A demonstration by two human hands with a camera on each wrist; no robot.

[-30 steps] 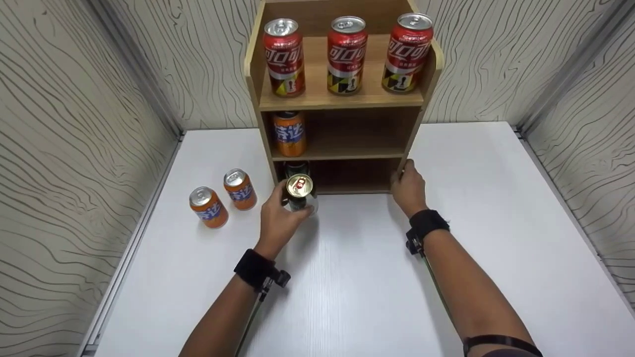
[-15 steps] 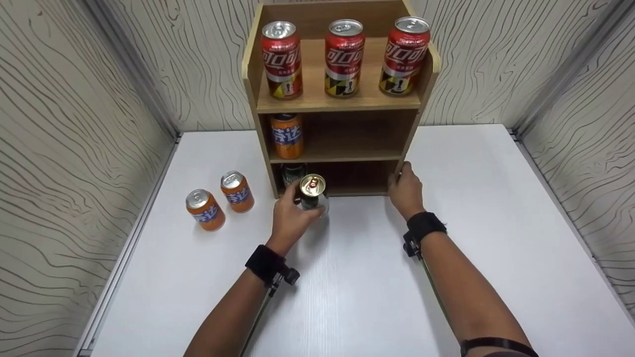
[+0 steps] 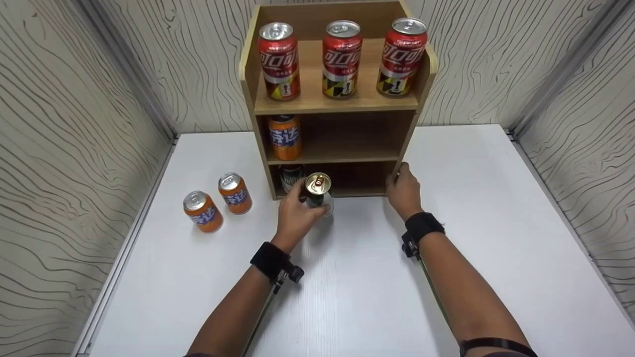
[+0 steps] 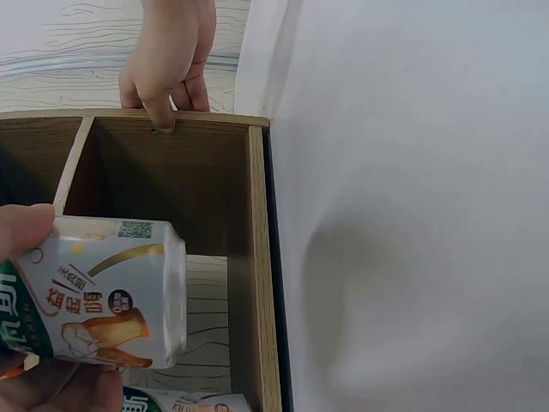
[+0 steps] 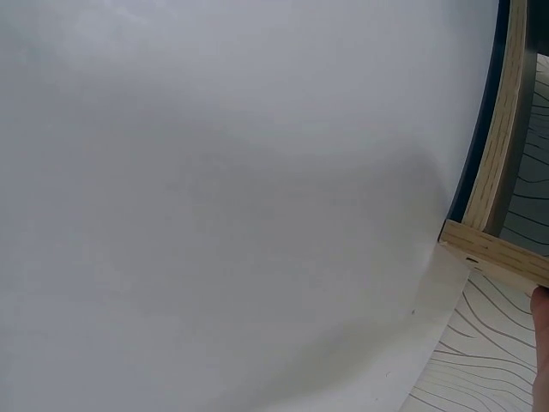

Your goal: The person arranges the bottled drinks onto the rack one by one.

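Observation:
My left hand [image 3: 293, 218] grips a green-and-white drink can [image 3: 318, 184] with a gold top, fingers and thumb round its sides. The can is in front of the bottom compartment of a small wooden shelf [image 3: 342, 160]. In the left wrist view its white side [image 4: 129, 292] faces the camera, with the compartment behind. A similar can [image 3: 291, 177] stands at the left inside that compartment, partly hidden by the hand. My right hand [image 3: 404, 194] holds the shelf's right side panel near its bottom, the panel's edge between thumb and fingers.
Three red cola cans [image 3: 342, 59] line the top shelf. One orange soda can [image 3: 285, 139] stands at the left of the middle shelf. Two more orange cans [image 3: 202, 212] stand on the white table [image 3: 357, 287] at left. Patterned panels [image 3: 496, 64] enclose the table.
My left hand has carried the can to the right along the shelf's front, uncovering more of the can inside. My right hand keeps its hold on the panel. The head view shifts slightly.

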